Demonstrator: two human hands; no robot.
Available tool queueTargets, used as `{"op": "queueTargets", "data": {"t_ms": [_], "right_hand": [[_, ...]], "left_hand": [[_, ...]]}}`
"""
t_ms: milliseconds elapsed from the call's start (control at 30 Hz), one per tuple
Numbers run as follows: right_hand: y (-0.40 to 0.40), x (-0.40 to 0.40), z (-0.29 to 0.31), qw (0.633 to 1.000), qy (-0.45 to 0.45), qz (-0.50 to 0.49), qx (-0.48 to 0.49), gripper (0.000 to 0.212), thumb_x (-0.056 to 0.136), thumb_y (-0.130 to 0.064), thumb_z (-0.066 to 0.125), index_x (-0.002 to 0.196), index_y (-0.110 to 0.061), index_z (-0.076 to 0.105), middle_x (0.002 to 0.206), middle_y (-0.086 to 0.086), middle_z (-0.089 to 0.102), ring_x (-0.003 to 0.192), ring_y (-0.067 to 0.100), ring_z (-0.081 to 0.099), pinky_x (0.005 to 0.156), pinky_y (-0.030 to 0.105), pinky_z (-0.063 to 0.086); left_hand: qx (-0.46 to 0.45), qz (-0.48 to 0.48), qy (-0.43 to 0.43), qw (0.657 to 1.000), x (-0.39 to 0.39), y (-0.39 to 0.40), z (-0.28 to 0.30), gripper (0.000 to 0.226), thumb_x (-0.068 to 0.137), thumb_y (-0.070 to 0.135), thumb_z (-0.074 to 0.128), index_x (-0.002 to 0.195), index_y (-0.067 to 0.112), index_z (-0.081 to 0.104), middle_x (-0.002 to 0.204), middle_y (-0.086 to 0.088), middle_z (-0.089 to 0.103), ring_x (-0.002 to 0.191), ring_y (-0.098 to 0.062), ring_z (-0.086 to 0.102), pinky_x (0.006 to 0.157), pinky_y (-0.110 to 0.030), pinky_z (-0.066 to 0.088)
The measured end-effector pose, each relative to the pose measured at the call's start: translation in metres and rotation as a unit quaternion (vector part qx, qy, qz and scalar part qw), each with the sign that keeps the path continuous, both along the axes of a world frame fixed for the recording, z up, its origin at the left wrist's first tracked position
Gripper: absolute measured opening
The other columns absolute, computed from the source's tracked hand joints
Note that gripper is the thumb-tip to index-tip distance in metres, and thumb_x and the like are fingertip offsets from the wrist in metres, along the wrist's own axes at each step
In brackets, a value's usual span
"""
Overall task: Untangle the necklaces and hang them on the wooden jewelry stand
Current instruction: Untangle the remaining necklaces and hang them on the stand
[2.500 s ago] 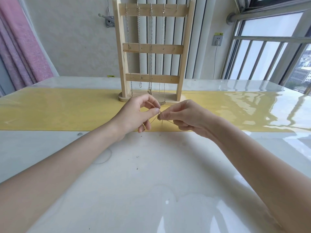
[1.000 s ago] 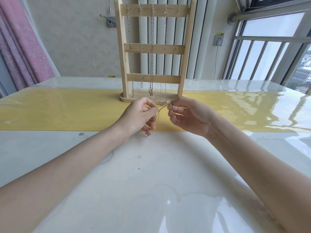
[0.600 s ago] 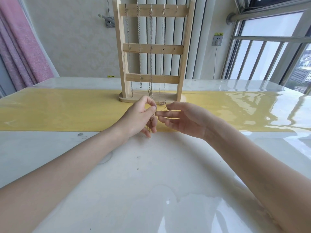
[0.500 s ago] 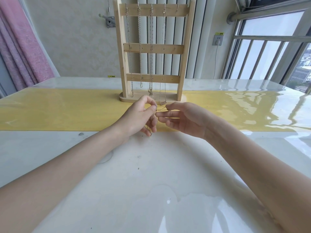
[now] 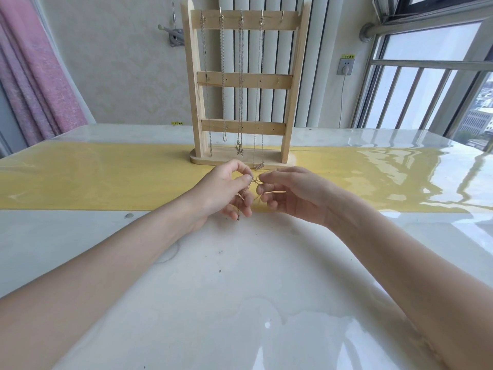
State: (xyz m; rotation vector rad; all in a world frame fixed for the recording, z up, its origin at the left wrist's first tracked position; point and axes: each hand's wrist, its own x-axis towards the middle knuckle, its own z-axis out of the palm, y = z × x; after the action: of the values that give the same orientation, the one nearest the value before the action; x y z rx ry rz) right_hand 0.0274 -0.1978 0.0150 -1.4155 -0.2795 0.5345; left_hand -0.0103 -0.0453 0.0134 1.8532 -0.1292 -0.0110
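Head view. Wooden jewelry stand (image 5: 244, 84) upright at the far side of the worktop (image 5: 240, 289), base resting on the yellow runner (image 5: 93, 182). Four hanging necklaces (image 5: 241, 84) on the top-rail hooks, draped down the front of the stand; fifth hook at the right end bare.

Just in front of the stand's base, over the runner's near edge: left hand (image 5: 226, 190) and right hand (image 5: 288, 193), fingertips nearly meeting. Left grip pinched, thumb against forefinger, closed on a thin gold necklace (image 5: 244, 194); loose loops of chain dangling below the pinch down past the curled lower fingers. Right grip looser, fingers half spread, forefinger and thumb tips closed on the same chain at its upper end; a short strand also crossing its middle fingers. Whether the chain is knotted, too fine to tell.

Near of the stand, a wide glossy stretch of bare worktop between the forearms. Left and right of the stand, open runner out to both worktop edges. Behind the stand, wall and radiator (image 5: 266, 62) close.
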Motion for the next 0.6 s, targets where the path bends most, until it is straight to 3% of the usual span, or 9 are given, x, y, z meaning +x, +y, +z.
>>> {"op": "queueTargets", "data": {"t_ms": [267,433,600], "right_hand": [[-0.006,0.004,0.0,1.0,-0.008,0.015,0.02,0.013,0.087,-0.002,0.06,0.075,-0.007,0.061,0.064,0.002,0.063,0.054,0.009,0.057,0.053,0.014,0.05],[-0.009,0.005,0.0,0.998,-0.037,0.004,-0.053,0.013,0.084,0.005,0.063,0.078,-0.005,0.06,0.064,0.007,0.064,0.05,0.009,0.058,0.05,0.016,0.048],[-0.011,0.007,-0.003,0.982,-0.105,-0.014,-0.156,0.004,0.084,0.0,0.068,0.08,-0.002,0.069,0.061,0.002,0.063,0.056,0.009,0.057,0.054,0.015,0.048]], "left_hand": [[-0.03,0.046,0.018,0.998,0.005,0.001,-0.003,0.011,0.098,0.012,0.043,0.088,0.012,0.047,0.074,-0.004,0.051,0.04,-0.009,0.048,0.037,-0.019,0.038],[-0.008,0.077,0.002,0.997,0.007,0.008,-0.003,0.013,0.097,0.012,0.044,0.085,0.012,0.048,0.084,-0.002,0.049,0.039,-0.006,0.054,0.036,-0.018,0.039],[-0.008,0.069,0.004,0.998,0.006,0.007,-0.004,0.015,0.095,0.009,0.046,0.08,0.009,0.047,0.075,-0.002,0.045,0.038,-0.006,0.047,0.036,-0.018,0.038]]}}
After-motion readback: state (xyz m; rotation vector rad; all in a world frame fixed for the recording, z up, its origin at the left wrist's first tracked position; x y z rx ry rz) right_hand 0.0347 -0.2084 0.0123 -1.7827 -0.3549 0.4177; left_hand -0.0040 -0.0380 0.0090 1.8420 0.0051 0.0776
